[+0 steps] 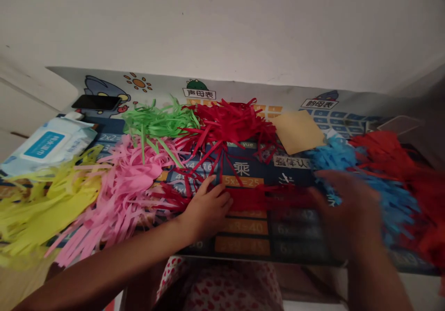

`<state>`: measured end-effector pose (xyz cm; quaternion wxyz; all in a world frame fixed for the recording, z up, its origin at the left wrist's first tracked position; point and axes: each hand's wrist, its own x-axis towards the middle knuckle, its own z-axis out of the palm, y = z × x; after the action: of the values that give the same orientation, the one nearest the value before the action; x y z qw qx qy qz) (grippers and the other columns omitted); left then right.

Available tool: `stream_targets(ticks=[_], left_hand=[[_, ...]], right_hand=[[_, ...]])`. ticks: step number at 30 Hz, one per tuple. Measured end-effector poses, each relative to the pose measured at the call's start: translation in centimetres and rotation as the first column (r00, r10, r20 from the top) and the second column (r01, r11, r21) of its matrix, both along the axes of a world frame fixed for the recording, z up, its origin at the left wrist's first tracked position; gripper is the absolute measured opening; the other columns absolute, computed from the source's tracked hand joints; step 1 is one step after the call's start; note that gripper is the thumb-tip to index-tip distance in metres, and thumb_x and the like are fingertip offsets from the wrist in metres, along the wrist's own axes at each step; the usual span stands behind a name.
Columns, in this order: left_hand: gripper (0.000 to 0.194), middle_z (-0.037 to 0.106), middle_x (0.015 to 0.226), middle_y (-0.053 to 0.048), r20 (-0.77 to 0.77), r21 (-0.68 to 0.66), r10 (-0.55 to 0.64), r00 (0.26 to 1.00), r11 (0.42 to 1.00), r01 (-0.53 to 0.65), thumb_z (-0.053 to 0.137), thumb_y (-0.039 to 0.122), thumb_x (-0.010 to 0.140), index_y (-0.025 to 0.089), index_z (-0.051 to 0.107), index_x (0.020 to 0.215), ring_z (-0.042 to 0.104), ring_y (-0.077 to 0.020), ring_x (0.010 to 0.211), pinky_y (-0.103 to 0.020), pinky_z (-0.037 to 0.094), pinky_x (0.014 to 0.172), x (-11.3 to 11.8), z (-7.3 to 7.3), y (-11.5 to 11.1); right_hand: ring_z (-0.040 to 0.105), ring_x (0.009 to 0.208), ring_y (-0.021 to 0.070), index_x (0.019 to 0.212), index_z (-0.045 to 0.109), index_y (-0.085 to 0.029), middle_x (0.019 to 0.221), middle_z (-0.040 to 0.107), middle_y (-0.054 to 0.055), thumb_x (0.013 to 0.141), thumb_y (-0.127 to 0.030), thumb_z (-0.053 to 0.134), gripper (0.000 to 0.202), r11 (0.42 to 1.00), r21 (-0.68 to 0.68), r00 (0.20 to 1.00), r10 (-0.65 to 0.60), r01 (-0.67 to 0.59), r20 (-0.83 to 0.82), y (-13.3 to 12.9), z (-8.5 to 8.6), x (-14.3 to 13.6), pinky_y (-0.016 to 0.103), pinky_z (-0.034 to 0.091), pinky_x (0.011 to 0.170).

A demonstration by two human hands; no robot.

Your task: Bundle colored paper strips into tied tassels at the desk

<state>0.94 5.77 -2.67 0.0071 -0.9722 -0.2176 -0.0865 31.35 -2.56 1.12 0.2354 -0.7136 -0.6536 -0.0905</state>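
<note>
A strip of red fringed paper lies across the table in front of me, cut into thin strands at both ends. My left hand rests on its left part, fingers spread over the paper. Beside its right end is my right hand, smeared by motion; whether it touches the strands I cannot tell. Just beyond the strip sits a bunched red fringe pile. A blue fringe bundle lies partly behind my right hand.
Green, pink and yellow fringe bundles spread leftward. A wipes pack and a black phone lie at the far left. A tan paper square and more red fringe are to the right. A white wall stands behind.
</note>
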Motion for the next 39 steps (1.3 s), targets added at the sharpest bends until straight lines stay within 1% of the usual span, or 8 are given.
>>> stream_targets(ticks=[2,5,9,13,21,28,32,39], left_hand=[[0.017,0.066,0.09,-0.004,-0.024,-0.021,0.019,1.0,1.0,-0.02,0.057,0.03,0.083,0.022,0.066,0.094,0.052,-0.0277,0.101,-0.06,0.014,0.112,0.3,0.5,-0.2],[0.018,0.065,0.086,-0.004,-0.048,-0.03,0.058,0.997,0.998,-0.059,0.056,0.033,0.083,0.02,0.066,0.09,0.052,-0.0272,0.097,-0.063,0.014,0.111,1.0,1.0,-0.5],[0.01,0.066,0.082,-0.003,0.002,-0.009,0.088,0.996,0.996,-0.088,0.058,0.023,0.078,0.021,0.065,0.084,0.055,-0.0262,0.093,-0.065,0.013,0.11,1.2,0.2,-0.3],[0.01,0.068,0.081,-0.003,0.099,0.007,0.125,0.987,0.992,-0.127,0.057,0.021,0.08,0.023,0.066,0.083,0.057,-0.0241,0.094,-0.061,0.017,0.11,1.0,-0.7,0.1],[0.014,0.072,0.088,-0.001,0.185,0.001,0.144,0.972,0.989,-0.147,0.056,0.017,0.089,0.023,0.069,0.091,0.059,-0.0202,0.094,-0.053,0.023,0.107,-0.8,-1.0,-0.3],[0.023,0.071,0.084,-0.001,0.187,-0.287,0.286,0.94,0.931,-0.226,0.052,0.029,0.095,0.023,0.07,0.084,0.057,-0.0182,0.087,-0.043,0.031,0.092,-2.1,-0.3,1.4],[0.031,0.068,0.072,-0.002,0.126,-0.276,0.352,0.928,0.911,-0.308,0.053,0.031,0.092,0.019,0.067,0.067,0.056,-0.0196,0.081,-0.041,0.031,0.082,-1.1,-0.3,2.1],[0.029,0.065,0.065,-0.002,0.12,-0.25,0.369,0.922,0.91,-0.331,0.06,0.03,0.086,0.019,0.062,0.059,0.055,-0.0207,0.078,-0.041,0.031,0.076,-0.7,-1.1,2.7]], right_hand=[[0.063,0.094,0.0223,0.115,0.062,-0.023,0.105,0.07,0.007,0.089,-0.023,0.052,0.028,0.845,-0.179,0.854,0.518,-0.503,0.045,-0.5,-0.9,-3.8,0.037,0.042,0.082],[0.061,0.094,0.0228,0.114,0.062,-0.019,0.104,0.07,0.008,0.088,-0.013,0.053,0.028,0.72,-0.228,0.726,0.684,-0.655,0.074,0.2,-3.9,-8.0,0.039,0.038,0.084],[0.062,0.083,0.0207,0.102,0.064,-0.018,0.091,0.072,0.006,0.087,-0.01,0.052,0.021,0.761,-0.184,0.776,0.63,-0.623,-0.023,2.1,-6.4,-7.7,0.037,0.035,0.081],[0.062,0.076,0.0197,0.103,0.063,-0.018,0.093,0.072,0.007,0.08,-0.01,0.051,0.027,0.838,-0.196,0.856,0.468,-0.509,-0.22,2.9,-5.3,-7.2,0.035,0.036,0.075],[0.059,0.088,0.0209,0.099,0.068,-0.02,0.095,0.071,0.006,0.09,-0.022,0.055,0.015,0.812,-0.165,0.825,0.564,-0.56,-0.032,2.0,-6.0,-9.2,0.037,0.031,0.081],[0.058,0.085,0.0182,0.08,0.069,-0.021,0.089,0.069,0.003,0.094,-0.028,0.053,0.022,0.858,-0.316,0.908,0.333,-0.404,-0.256,3.9,-5.6,-6.7,0.033,0.029,0.075],[0.055,0.079,0.0197,0.071,0.064,-0.018,0.078,0.064,0.004,0.087,-0.027,0.059,0.019,0.916,-0.318,0.967,0.206,-0.244,-0.148,4.6,-5.4,-8.0,0.033,0.027,0.072],[0.054,0.076,0.0191,0.066,0.059,-0.018,0.074,0.061,0.003,0.085,-0.025,0.058,0.02,0.928,-0.283,0.966,0.206,-0.243,-0.156,4.7,-6.4,-8.3,0.033,0.027,0.072]])
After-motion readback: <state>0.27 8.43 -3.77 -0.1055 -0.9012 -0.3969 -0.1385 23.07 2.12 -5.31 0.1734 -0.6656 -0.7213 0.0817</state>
